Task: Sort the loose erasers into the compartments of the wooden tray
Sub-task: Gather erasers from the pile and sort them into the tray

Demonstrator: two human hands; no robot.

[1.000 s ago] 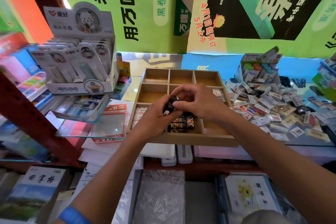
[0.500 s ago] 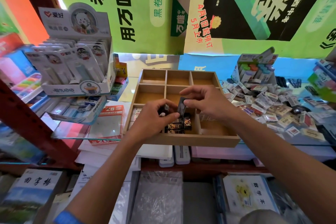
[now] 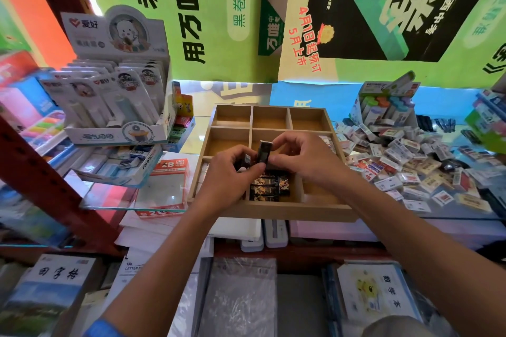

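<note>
Many loose erasers (image 3: pixel 405 164) lie heaped just right of the wooden tray (image 3: pixel 273 212).

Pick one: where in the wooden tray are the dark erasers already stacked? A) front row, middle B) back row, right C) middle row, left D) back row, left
A: the dark erasers lie in the front-row middle compartment of the wooden tray, just below both hands; the back row compartments show bare wood.

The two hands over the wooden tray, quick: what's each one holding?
Left hand: grips small dark erasers.
Right hand: pinches an upright dark rectangular eraser.
</note>
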